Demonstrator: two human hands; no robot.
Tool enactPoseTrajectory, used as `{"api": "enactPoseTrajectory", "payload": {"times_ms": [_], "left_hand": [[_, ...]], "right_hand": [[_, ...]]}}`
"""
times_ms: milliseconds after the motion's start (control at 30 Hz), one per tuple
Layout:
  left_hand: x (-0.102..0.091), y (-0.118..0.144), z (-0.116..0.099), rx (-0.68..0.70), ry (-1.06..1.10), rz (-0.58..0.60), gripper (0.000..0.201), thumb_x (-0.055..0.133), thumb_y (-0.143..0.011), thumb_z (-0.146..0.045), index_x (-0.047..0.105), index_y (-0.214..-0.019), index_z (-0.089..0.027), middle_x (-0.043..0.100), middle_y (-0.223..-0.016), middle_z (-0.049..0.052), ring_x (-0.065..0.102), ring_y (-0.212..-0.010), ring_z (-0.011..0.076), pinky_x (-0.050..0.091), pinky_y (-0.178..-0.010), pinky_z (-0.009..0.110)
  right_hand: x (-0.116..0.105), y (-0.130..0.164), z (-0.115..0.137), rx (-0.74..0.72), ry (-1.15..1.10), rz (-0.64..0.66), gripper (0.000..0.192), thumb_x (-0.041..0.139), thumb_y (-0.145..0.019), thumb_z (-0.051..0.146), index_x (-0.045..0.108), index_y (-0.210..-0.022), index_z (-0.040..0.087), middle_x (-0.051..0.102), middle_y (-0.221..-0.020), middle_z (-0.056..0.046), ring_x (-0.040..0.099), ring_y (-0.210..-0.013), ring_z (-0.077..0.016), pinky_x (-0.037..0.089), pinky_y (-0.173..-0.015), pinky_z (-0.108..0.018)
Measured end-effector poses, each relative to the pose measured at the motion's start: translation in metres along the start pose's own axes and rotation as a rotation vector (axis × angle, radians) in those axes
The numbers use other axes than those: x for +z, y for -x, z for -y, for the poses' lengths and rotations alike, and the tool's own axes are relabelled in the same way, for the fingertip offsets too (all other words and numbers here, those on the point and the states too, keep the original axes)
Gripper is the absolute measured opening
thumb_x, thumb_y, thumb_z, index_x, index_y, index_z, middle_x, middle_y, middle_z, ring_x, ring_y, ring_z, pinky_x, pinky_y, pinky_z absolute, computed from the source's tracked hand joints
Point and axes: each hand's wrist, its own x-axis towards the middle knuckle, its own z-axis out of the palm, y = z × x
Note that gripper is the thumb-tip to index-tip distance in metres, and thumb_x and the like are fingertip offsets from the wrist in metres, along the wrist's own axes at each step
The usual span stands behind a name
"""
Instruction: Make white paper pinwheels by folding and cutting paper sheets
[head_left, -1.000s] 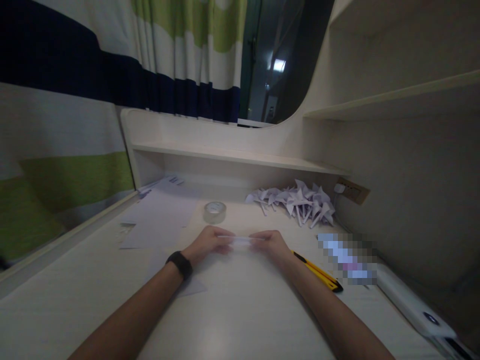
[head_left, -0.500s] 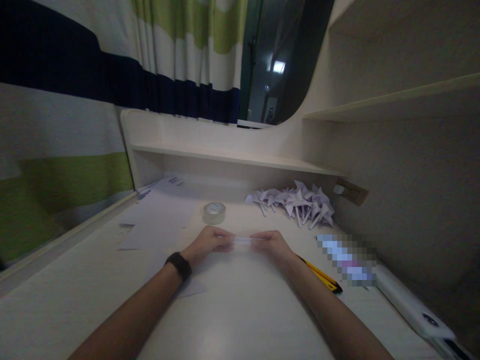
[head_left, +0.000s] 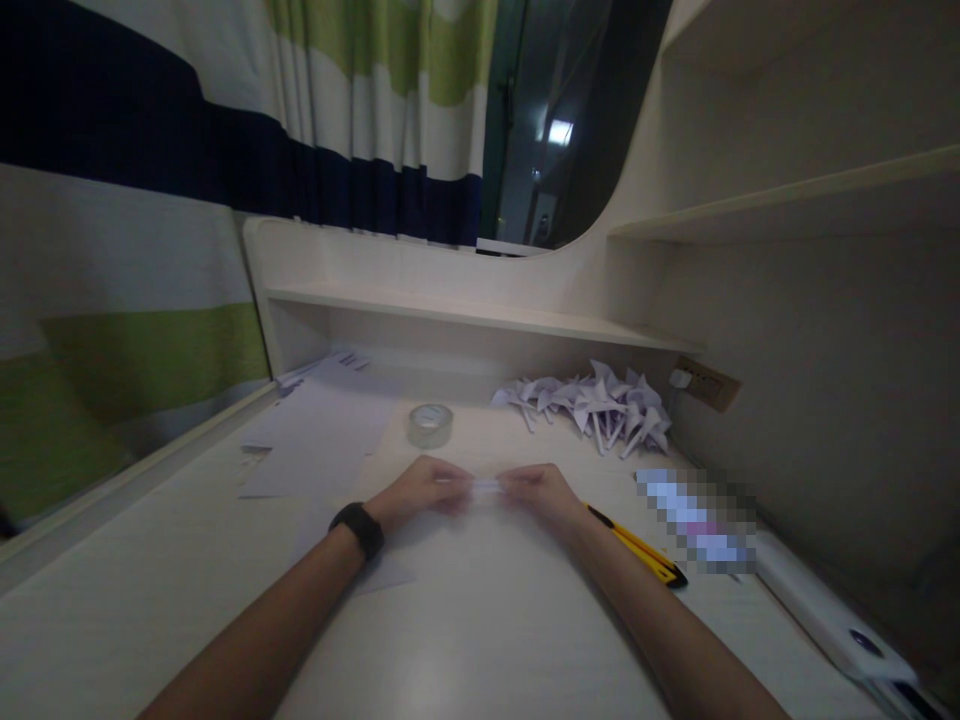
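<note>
Between my two hands stretches a thin rolled strip of white paper (head_left: 486,485), held level just above the desk. My left hand (head_left: 429,488), with a black band on its wrist, pinches one end. At the other end the fingers of my right hand (head_left: 538,490) are closed on it. Both sets of fingertips are slightly blurred, and the strip's ends are hidden in them. Beyond my left hand stands a roll of clear tape (head_left: 430,426). A yellow and black utility knife (head_left: 637,545) lies beside my right forearm.
White paper sheets (head_left: 322,420) spread over the left of the desk (head_left: 450,640). Several paper pinwheels (head_left: 600,405) are heaped at the back right. A pixelated bright screen (head_left: 694,520) and a long white device (head_left: 825,610) lie along the right wall, below a socket (head_left: 709,383).
My hands have come slightly closer together, so less of the paper strip shows between them. The tape, knife and pinwheels have stayed in place.
</note>
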Motion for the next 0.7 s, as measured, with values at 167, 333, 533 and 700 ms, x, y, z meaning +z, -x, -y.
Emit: {"api": "enactPoseTrajectory", "payload": {"times_ms": [167, 333, 533, 700], "left_hand": [[-0.0022, -0.0005, 0.0039, 0.055, 0.022, 0.015, 0.040, 0.077, -0.071, -0.043, 0.073, -0.095, -0.010, 0.073, -0.089, 0.014, 0.067, -0.072, 0.0177, 0.055, -0.069, 0.031], [-0.0026, -0.0014, 0.0046, 0.018, 0.046, 0.019, 0.041, 0.079, -0.070, -0.039, 0.073, -0.098, -0.011, 0.073, -0.094, 0.015, 0.069, -0.077, 0.0196, 0.055, -0.074, 0.033], [-0.0006, 0.0007, -0.0004, 0.049, 0.042, -0.024, 0.040, 0.080, -0.067, -0.038, 0.074, -0.094, -0.010, 0.074, -0.089, 0.013, 0.069, -0.077, 0.0204, 0.054, -0.082, 0.038], [-0.0005, 0.0010, -0.0034, 0.080, -0.012, 0.034, 0.039, 0.081, -0.065, -0.037, 0.075, -0.094, -0.011, 0.074, -0.090, 0.012, 0.069, -0.079, 0.0205, 0.053, -0.083, 0.037]], "right_hand": [[0.0019, 0.0006, 0.0026, 0.009, -0.008, -0.039, 0.040, 0.089, -0.049, 0.034, 0.077, -0.079, 0.010, 0.070, -0.063, -0.007, 0.061, -0.054, -0.0132, 0.052, -0.061, -0.030], [0.0027, 0.0002, 0.0026, 0.017, 0.018, -0.058, 0.040, 0.089, -0.046, 0.031, 0.076, -0.077, 0.010, 0.070, -0.062, -0.007, 0.061, -0.053, -0.0136, 0.052, -0.061, -0.030], [0.0047, 0.0006, -0.0001, -0.014, 0.056, -0.027, 0.048, 0.084, -0.056, 0.044, 0.075, -0.091, 0.011, 0.072, -0.071, -0.008, 0.063, -0.059, -0.0150, 0.052, -0.063, -0.031], [0.0091, 0.0040, 0.0069, -0.036, 0.116, -0.032, 0.045, 0.084, -0.054, 0.045, 0.076, -0.079, 0.009, 0.070, -0.066, -0.008, 0.062, -0.059, -0.0156, 0.051, -0.062, -0.031]]}}
